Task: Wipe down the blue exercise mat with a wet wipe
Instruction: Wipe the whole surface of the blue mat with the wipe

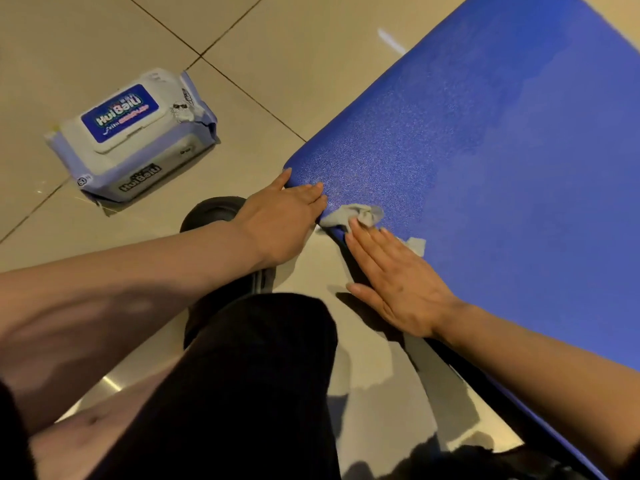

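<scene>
Blue textured foam exercise mat [485, 161] flat on beige tiled floor [277, 46]. Right hand [398, 285], fingers straight and together, presses crumpled grey wet wipe [360, 216] onto mat's near corner. Left hand [280, 220], fingers extended, flat on same corner edge. White-blue wet wipe pack [135, 133], lid closed, on floor left of mat, apart.

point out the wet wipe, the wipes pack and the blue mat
wet wipe [360, 215]: head view, its crumpled middle
wipes pack [119, 114]: head view, blue lid label
blue mat [502, 161]: head view, bare top surface
</scene>
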